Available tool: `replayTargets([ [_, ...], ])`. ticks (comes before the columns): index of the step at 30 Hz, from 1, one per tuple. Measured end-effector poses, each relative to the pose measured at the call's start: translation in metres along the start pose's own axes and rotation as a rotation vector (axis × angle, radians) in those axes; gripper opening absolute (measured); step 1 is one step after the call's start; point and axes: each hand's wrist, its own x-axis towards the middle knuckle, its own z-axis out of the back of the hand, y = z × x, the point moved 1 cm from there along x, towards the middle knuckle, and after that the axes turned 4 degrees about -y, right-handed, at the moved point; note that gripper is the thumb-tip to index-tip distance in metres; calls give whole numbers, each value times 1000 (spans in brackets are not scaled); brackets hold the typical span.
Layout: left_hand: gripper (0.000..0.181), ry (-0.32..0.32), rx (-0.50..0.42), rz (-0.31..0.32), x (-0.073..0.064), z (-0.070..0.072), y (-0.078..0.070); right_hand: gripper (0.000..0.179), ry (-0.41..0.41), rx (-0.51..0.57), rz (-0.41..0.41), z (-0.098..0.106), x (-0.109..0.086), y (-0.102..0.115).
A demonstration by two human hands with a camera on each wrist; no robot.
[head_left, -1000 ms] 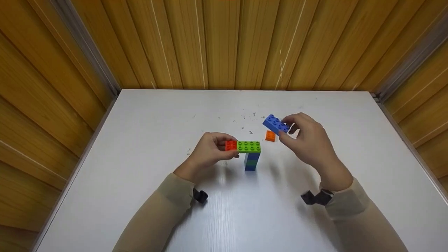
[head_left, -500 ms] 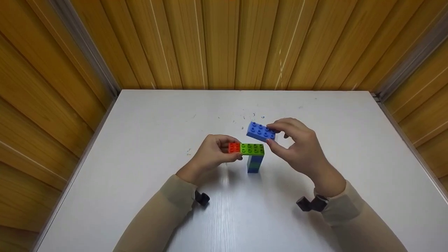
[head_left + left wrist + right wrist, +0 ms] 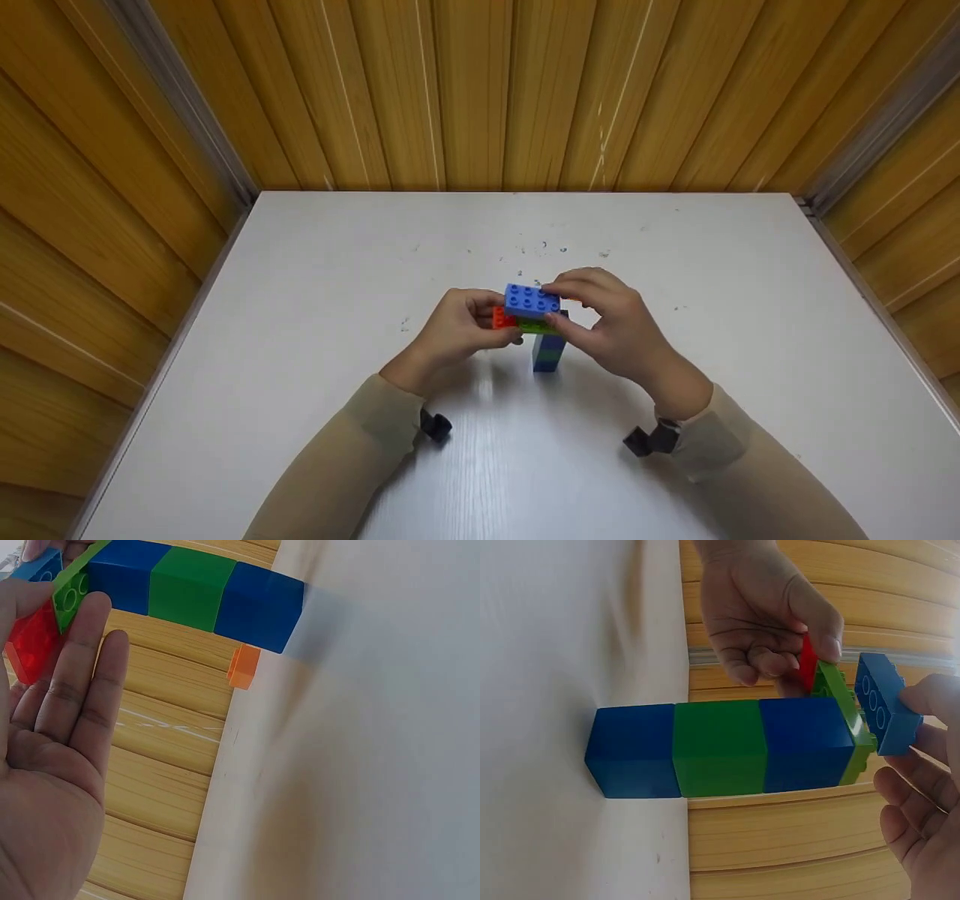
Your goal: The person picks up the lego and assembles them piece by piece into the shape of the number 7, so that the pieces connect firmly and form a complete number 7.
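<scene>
My left hand [image 3: 456, 324] pinches the red brick [image 3: 501, 318], which sits at the left end of a thin green brick [image 3: 536, 328]. That green brick lies across the top of a tower [image 3: 720, 748] of a blue, a green and another blue block, standing upright on the table. With thumb and fingers my right hand [image 3: 613, 324] grips a lighter blue eight-stud brick [image 3: 531, 300] above the green brick. In the right wrist view a narrow gap shows between the held brick's underside and the green studs. The held brick hides most of the green one in the head view.
A small orange brick [image 3: 244, 667] rests on the white table [image 3: 337, 255] behind the tower, mostly covered by my right hand in the head view. Wood-look panels [image 3: 480, 97] rise at the back and both sides of the table.
My right hand has carried the lighter blue brick leftward and toward me, from beside the orange brick to over the green one. My left hand has shifted slightly right, still pinching the red brick.
</scene>
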Motion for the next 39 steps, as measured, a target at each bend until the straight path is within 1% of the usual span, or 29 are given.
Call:
replayTargets([
  [6, 36, 2, 4, -6, 0, -1, 0, 37, 14, 15, 14, -9, -2, -3],
  [13, 36, 5, -3, -14, 0, -1, 1, 42, 33, -5, 13, -14, -4, -5],
  [17, 34, 7, -12, -21, 0, -1, 0, 39, 41, -20, 32, -17, -5, -6],
  [20, 34, 16, -37, -27, 0, -1, 0, 39, 35, -35, 78, -19, -6, -10],
  [22, 33, 26, -56, -37, 0, -2, 0, 42, 33, -66, 133, -20, -7, -13],
  [25, 33, 38, -90, -38, 0, -3, 1, 50, 28, -142, 238, -22, -8, -19],
  [27, 33, 40, -108, -24, 1, -3, 1, 56, 21, -181, 302, -23, -8, -22],
  [30, 34, 42, -119, 9, 1, -4, 1, 59, 8, -198, 359, -24, -10, -26],
  [33, 36, 42, -114, 53, 1, -4, -1, 59, 6, -185, 375, -25, -10, -28],
  [39, 43, 35, -87, 170, 0, -2, -10, 61, -4, -167, 383, -26, -10, -28],
])
